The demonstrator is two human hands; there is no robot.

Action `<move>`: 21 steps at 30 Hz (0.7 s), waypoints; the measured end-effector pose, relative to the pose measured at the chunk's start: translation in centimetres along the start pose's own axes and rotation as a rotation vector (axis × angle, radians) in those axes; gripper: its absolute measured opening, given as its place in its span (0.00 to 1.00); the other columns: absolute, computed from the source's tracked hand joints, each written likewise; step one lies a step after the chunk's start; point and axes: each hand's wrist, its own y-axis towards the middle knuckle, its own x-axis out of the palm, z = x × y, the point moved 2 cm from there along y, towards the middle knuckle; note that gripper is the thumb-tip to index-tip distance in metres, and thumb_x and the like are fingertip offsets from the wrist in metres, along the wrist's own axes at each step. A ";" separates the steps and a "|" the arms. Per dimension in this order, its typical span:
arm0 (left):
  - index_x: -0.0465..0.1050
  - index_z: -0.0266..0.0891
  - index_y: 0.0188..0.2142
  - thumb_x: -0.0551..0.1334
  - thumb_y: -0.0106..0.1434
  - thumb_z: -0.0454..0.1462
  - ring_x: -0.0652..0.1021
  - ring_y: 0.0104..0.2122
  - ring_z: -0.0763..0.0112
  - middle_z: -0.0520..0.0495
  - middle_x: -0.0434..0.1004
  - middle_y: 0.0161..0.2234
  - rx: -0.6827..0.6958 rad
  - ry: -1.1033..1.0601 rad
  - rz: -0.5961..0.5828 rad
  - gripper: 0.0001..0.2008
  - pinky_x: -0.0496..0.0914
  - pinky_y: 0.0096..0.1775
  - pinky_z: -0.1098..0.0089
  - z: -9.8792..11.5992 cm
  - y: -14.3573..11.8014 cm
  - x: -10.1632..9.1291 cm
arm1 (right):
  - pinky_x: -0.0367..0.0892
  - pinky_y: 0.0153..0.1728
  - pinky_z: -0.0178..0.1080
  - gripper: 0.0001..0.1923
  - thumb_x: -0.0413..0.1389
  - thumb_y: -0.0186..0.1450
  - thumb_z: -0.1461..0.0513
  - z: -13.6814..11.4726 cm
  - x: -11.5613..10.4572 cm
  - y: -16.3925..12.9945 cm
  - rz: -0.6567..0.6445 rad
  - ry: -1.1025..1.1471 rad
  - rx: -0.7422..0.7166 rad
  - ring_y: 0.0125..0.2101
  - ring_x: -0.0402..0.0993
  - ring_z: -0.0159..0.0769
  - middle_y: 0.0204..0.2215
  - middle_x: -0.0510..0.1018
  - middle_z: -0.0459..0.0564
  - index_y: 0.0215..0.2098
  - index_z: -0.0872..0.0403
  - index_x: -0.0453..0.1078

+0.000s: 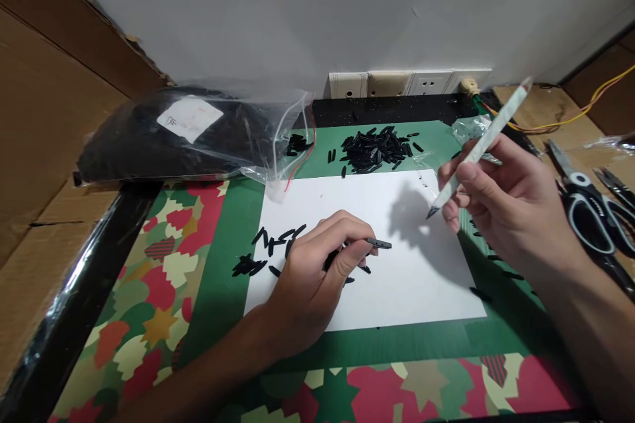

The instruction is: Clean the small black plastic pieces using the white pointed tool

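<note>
Over the white sheet, left hand pinches a black strip; at 3 o'clock, right hand grips a craft knife

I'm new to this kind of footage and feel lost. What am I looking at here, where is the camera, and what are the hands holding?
No machine here: a camera on a person's head looks down at their own two hands. The left hand pinches a small black piece over a white sheet. The right hand holds a pale pen-like knife, tip down. More black pieces lie loose and in a pile. A full plastic bag and scissors sit at the sides.
</note>
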 end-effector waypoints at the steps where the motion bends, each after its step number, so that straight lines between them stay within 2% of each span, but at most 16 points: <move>1: 0.76 0.42 0.45 0.57 0.81 0.34 0.77 0.38 0.74 0.51 0.77 0.39 -0.012 0.002 -0.013 0.10 0.72 0.41 0.71 0.0 0.0 0.0 | 0.78 0.21 0.35 0.08 0.67 0.72 0.59 0.2 1.0 -0.3 -0.012 0.102 0.021 0.23 0.79 0.32 0.36 0.81 0.44 0.44 0.48 0.72; 3: 0.77 0.42 0.44 0.57 0.81 0.34 0.77 0.37 0.74 0.51 0.77 0.38 -0.022 0.029 -0.025 0.10 0.71 0.41 0.70 0.1 0.1 0.0 | 0.83 0.27 0.35 0.09 0.67 0.72 0.64 0.3 2.8 -0.9 -0.051 0.211 0.026 0.27 0.84 0.34 0.36 0.83 0.43 0.45 0.48 0.72; 5: 0.76 0.42 0.43 0.58 0.81 0.35 0.76 0.36 0.74 0.51 0.77 0.37 -0.015 0.062 -0.022 0.09 0.70 0.41 0.70 0.2 0.1 0.0 | 0.85 0.32 0.35 0.13 0.67 0.70 0.69 0.2 3.9 -1.7 -0.081 0.239 -0.017 0.31 0.86 0.34 0.36 0.84 0.43 0.45 0.48 0.72; 7: 0.76 0.42 0.43 0.58 0.81 0.35 0.76 0.36 0.74 0.52 0.77 0.37 0.002 0.081 -0.014 0.09 0.69 0.41 0.70 0.2 0.2 -0.1 | 0.84 0.33 0.37 0.16 0.69 0.67 0.73 -0.1 4.3 -2.4 -0.066 0.198 -0.090 0.30 0.84 0.34 0.34 0.84 0.43 0.43 0.48 0.74; 10: 0.76 0.41 0.43 0.58 0.81 0.33 0.77 0.37 0.74 0.51 0.77 0.37 0.024 0.082 -0.008 0.09 0.69 0.42 0.70 0.3 0.2 -0.2 | 0.82 0.33 0.39 0.13 0.72 0.64 0.71 -0.5 3.8 -3.0 -0.020 0.042 -0.167 0.32 0.83 0.36 0.33 0.83 0.45 0.40 0.51 0.79; 14: 0.76 0.40 0.43 0.57 0.81 0.33 0.76 0.38 0.72 0.50 0.77 0.38 0.045 0.065 -0.009 0.10 0.69 0.43 0.69 0.5 0.2 -0.3 | 0.80 0.35 0.37 0.05 0.70 0.68 0.67 -0.7 3.2 -3.0 -0.130 -0.068 -0.092 0.33 0.85 0.37 0.33 0.86 0.47 0.40 0.52 0.82; 17: 0.76 0.39 0.45 0.57 0.80 0.32 0.77 0.38 0.73 0.50 0.77 0.38 0.025 0.025 -0.026 0.09 0.70 0.43 0.69 0.7 0.3 -0.4 | 0.80 0.34 0.33 0.04 0.70 0.69 0.66 -0.7 3.6 -3.0 -0.209 -0.028 -0.019 0.33 0.87 0.36 0.32 0.87 0.46 0.40 0.51 0.81; 21: 0.76 0.40 0.48 0.58 0.80 0.32 0.78 0.40 0.74 0.50 0.78 0.40 -0.009 -0.011 -0.026 0.08 0.70 0.43 0.70 1.0 0.4 -0.5 | 0.81 0.36 0.30 0.05 0.69 0.70 0.65 -0.7 4.5 -3.3 -0.243 0.002 0.019 0.33 0.86 0.32 0.35 0.87 0.46 0.39 0.52 0.79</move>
